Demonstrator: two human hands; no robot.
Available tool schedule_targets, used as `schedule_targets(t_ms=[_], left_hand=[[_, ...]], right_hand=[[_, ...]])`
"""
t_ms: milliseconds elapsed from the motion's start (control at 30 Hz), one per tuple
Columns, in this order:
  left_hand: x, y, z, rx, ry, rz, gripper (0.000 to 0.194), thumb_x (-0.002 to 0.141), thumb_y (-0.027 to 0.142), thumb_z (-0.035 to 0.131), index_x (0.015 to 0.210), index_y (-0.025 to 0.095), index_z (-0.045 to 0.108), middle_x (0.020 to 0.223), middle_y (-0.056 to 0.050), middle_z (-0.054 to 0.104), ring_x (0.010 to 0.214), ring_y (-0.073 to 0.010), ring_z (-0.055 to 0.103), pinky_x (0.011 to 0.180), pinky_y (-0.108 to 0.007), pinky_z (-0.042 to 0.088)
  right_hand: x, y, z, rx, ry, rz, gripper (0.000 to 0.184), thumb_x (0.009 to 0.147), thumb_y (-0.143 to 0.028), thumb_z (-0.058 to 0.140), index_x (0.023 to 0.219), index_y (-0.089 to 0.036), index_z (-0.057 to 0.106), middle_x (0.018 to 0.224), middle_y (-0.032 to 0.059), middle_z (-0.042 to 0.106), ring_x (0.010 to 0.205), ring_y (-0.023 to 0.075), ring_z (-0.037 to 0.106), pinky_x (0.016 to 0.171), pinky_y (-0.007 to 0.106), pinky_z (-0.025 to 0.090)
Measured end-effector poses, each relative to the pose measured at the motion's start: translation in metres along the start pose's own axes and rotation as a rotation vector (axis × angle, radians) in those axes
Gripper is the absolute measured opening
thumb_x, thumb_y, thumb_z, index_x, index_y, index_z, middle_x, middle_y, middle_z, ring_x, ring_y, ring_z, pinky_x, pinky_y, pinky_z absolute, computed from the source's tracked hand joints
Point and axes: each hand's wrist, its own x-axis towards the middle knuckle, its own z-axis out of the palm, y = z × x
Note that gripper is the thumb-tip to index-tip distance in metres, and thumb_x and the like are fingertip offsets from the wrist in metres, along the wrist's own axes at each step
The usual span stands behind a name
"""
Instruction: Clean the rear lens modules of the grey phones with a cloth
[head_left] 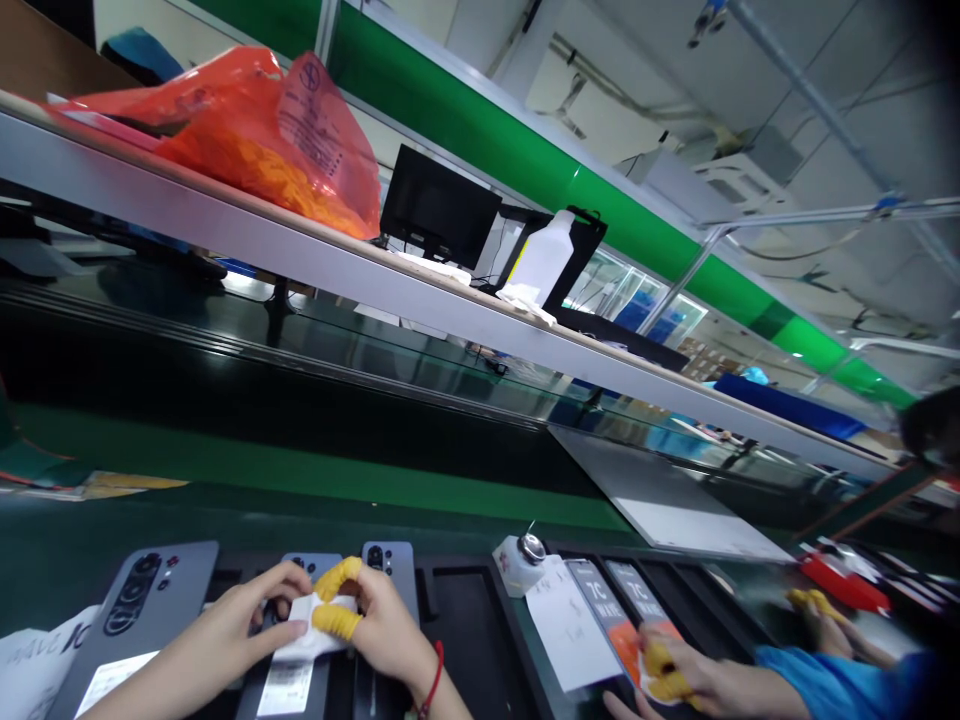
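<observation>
My left hand [240, 625] and my right hand [379, 620] meet at the bottom of the view over a row of grey phones. Both pinch a small white cloth or label [319, 628] pressed on the back of a grey phone [311, 570]. My right hand wears yellow finger cots and a red wrist string. A second grey phone [390, 565] lies just to the right, and a larger grey phone [146, 610] with a white sticker lies to the left. The phones rest in a black tray [457, 610].
A co-worker's hands [675, 675] in yellow finger cots and a blue sleeve handle phones with printed screens [611, 600] at the right. A small white dispenser [521, 560] and a paper slip [566, 630] sit between us. Above runs a shelf [300, 260] with an orange bag [255, 130], a monitor [439, 205] and a white bottle [544, 260].
</observation>
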Motion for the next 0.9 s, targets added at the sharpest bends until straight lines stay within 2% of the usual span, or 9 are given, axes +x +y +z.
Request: schedule_targets(t_ms=[167, 333, 467, 533, 600, 667, 767, 833, 900], left_hand=[[0.001, 0.002, 0.0, -0.382, -0.079, -0.001, 0.061, 0.079, 0.071, 0.046, 0.111, 0.019, 0.038, 0.095, -0.005, 0.063, 0.082, -0.0219, 0.056, 0.072, -0.025, 0.04], [0.004, 0.012, -0.003, -0.506, 0.03, 0.016, 0.07, 0.064, 0.067, 0.068, 0.105, 0.018, 0.038, 0.084, -0.005, 0.063, 0.084, -0.0252, 0.061, 0.073, -0.026, 0.046], [0.004, 0.013, -0.004, -0.407, 0.166, 0.045, 0.069, 0.065, 0.072, 0.065, 0.101, 0.017, 0.045, 0.079, -0.006, 0.064, 0.079, -0.0262, 0.063, 0.068, -0.026, 0.051], [0.001, 0.01, -0.001, -0.285, 0.253, 0.1, 0.064, 0.07, 0.073, 0.06, 0.099, 0.017, 0.052, 0.084, -0.007, 0.066, 0.083, -0.0261, 0.064, 0.067, -0.024, 0.053], [-0.002, 0.008, 0.003, -0.13, 0.371, 0.195, 0.054, 0.078, 0.07, 0.056, 0.098, 0.02, 0.06, 0.092, -0.005, 0.067, 0.087, -0.023, 0.065, 0.069, -0.019, 0.053], [-0.007, 0.009, 0.009, 0.014, 0.505, 0.335, 0.045, 0.085, 0.066, 0.053, 0.095, 0.024, 0.065, 0.094, 0.0, 0.067, 0.084, -0.0184, 0.066, 0.071, -0.013, 0.052], [-0.013, 0.012, 0.018, 0.163, 0.714, 0.568, 0.037, 0.09, 0.062, 0.053, 0.095, 0.028, 0.066, 0.09, 0.005, 0.068, 0.076, -0.0131, 0.067, 0.074, -0.006, 0.048], [-0.016, 0.01, 0.021, 0.201, 0.734, 0.649, 0.029, 0.092, 0.055, 0.056, 0.101, 0.029, 0.064, 0.094, 0.006, 0.067, 0.08, -0.0123, 0.066, 0.082, -0.006, 0.046], [-0.019, 0.004, 0.024, 0.202, 0.611, 0.651, 0.021, 0.095, 0.044, 0.056, 0.109, 0.029, 0.061, 0.1, 0.003, 0.065, 0.086, -0.0138, 0.065, 0.086, -0.009, 0.046]], right_hand=[[0.001, -0.002, 0.002, 0.128, 0.018, 0.044, 0.044, 0.063, -0.048, 0.083, 0.078, -0.016, 0.057, 0.083, 0.0016, 0.059, 0.082, 0.0155, 0.056, 0.076, 0.025, 0.042], [0.002, 0.001, 0.002, 0.172, -0.001, 0.178, 0.057, 0.054, -0.054, 0.086, 0.08, -0.016, 0.052, 0.079, -0.0024, 0.054, 0.067, 0.0089, 0.051, 0.061, 0.019, 0.038], [0.005, 0.002, 0.003, 0.313, -0.071, 0.335, 0.085, 0.033, -0.051, 0.092, 0.098, -0.019, 0.048, 0.07, -0.007, 0.054, 0.056, 0.0066, 0.049, 0.057, 0.018, 0.038], [0.005, 0.001, 0.003, 0.337, -0.114, 0.383, 0.093, 0.032, -0.05, 0.092, 0.108, -0.019, 0.048, 0.062, -0.0087, 0.054, 0.051, 0.0061, 0.046, 0.055, 0.018, 0.036], [0.004, 0.0, 0.004, 0.326, -0.141, 0.391, 0.083, 0.037, -0.053, 0.09, 0.103, -0.015, 0.056, 0.057, -0.0083, 0.052, 0.049, 0.0048, 0.043, 0.055, 0.018, 0.035], [0.003, 0.001, 0.003, 0.306, -0.157, 0.384, 0.068, 0.04, -0.056, 0.088, 0.086, -0.013, 0.063, 0.058, -0.006, 0.053, 0.051, 0.0046, 0.044, 0.056, 0.018, 0.036], [0.001, 0.007, 0.001, 0.267, -0.205, 0.367, 0.062, 0.042, -0.059, 0.086, 0.076, -0.012, 0.066, 0.064, -0.0025, 0.055, 0.059, 0.0084, 0.051, 0.063, 0.022, 0.042], [0.0, 0.012, 0.0, 0.242, -0.241, 0.365, 0.063, 0.042, -0.061, 0.085, 0.079, -0.012, 0.067, 0.064, -0.0019, 0.055, 0.063, 0.0115, 0.055, 0.067, 0.025, 0.045], [0.0, 0.016, 0.0, 0.239, -0.246, 0.37, 0.064, 0.043, -0.062, 0.084, 0.08, -0.013, 0.068, 0.064, -0.0012, 0.056, 0.065, 0.0137, 0.057, 0.068, 0.026, 0.047]])
